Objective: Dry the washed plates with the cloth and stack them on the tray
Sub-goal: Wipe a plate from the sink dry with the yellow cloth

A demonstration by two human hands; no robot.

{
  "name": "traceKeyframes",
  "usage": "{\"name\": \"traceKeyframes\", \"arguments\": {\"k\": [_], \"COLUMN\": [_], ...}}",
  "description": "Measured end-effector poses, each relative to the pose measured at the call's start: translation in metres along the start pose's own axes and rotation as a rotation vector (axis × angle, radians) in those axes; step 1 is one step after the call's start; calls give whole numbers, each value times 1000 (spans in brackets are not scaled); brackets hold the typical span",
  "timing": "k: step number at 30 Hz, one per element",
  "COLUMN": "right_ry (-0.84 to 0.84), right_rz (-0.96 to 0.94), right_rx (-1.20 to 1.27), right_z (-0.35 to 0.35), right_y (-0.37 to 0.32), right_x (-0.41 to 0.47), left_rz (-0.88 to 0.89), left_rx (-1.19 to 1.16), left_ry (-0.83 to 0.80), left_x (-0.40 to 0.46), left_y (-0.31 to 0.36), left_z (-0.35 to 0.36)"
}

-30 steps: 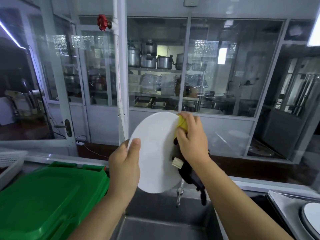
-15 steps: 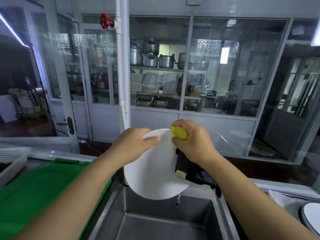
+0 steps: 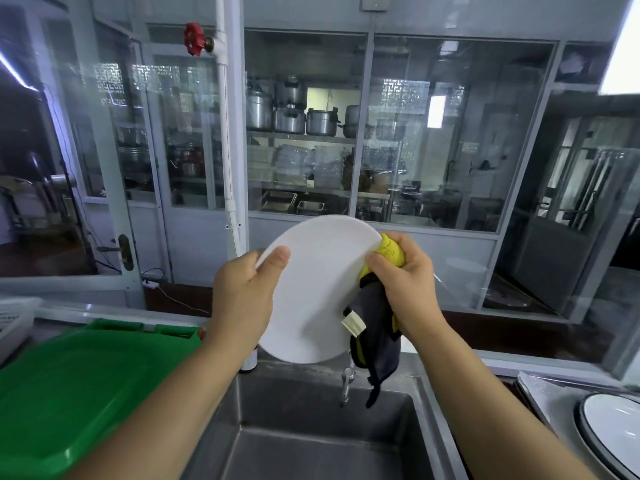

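- The fingers (image 3: pixel 277 256) of the left hand (image 3: pixel 242 299) are curled round the left rim of the white plate (image 3: pixel 311 292), thumb on the near face, the rest hidden behind it; the plate is held on edge in the air, above the steel sink (image 3: pixel 311 441).
- The right hand (image 3: pixel 405 289) grips a bunched yellow and dark cloth (image 3: pixel 379 327) and presses it against the plate's right rim, with a loose tail and a pale label hanging down.
- The hold on the left is only a rim pinch. If the plate is still wet, I'd guess a hard rub from the cloth side could twist it out of that pinch and drop it into the basin or onto the tap (image 3: pixel 347 379) just below.
- The hanging tail could, I think, snag on the tap.
- At far left a white slotted basket (image 3: pixel 17 317) shows only a corner; its contents I cannot see.
- The green plastic lid (image 3: pixel 76 386) beside it covers whatever lies beneath.
- The sink basin looks to hold nothing as far as it shows.
- At far right, on the desk (image 3: pixel 540 393), a dark-rimmed white plate (image 3: pixel 613 431) lies flat, perhaps where the stack is building; whether a tray is under it I cannot tell.
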State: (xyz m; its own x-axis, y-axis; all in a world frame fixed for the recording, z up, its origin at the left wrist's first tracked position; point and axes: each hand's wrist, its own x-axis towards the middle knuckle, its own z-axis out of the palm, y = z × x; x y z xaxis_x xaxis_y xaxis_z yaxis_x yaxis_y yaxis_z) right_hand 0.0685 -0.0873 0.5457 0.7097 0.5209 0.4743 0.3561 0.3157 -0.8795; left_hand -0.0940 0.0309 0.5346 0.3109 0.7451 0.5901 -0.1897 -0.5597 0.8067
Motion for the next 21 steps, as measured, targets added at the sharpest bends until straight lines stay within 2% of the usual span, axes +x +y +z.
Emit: {"name": "traceKeyframes", "arguments": {"k": [3, 6, 8, 11, 14, 16, 18, 21], "right_ry": [90, 147, 152, 88, -82, -179, -220, -231], "right_rz": [118, 162, 134, 44, -92, -155, -228, -304], "right_rx": [221, 263, 179, -41, -361, -515, -614, -644], "right_z": [7, 10, 4, -8, -5, 2, 5, 5], "right_y": [9, 11, 9, 2, -7, -13, -17, -19], "right_x": [-6, -9, -7, 0, 5, 7, 7, 6], "left_rz": [-59, -148, -212, -224, -130, -13, 32, 66], "left_rx": [-222, -343, -343, -251, 76, 353, 450, 425], "left_ry": [186, 296, 192, -131, -417, -537, -552, -450], "left_x": [-9, -18, -21, -6, 27, 40, 38, 29], "left_y": [-5, -16, -26, -30, -14, -5, -4, -12], "left_z": [11, 22, 20, 0, -11, -6, 1, 3]}}
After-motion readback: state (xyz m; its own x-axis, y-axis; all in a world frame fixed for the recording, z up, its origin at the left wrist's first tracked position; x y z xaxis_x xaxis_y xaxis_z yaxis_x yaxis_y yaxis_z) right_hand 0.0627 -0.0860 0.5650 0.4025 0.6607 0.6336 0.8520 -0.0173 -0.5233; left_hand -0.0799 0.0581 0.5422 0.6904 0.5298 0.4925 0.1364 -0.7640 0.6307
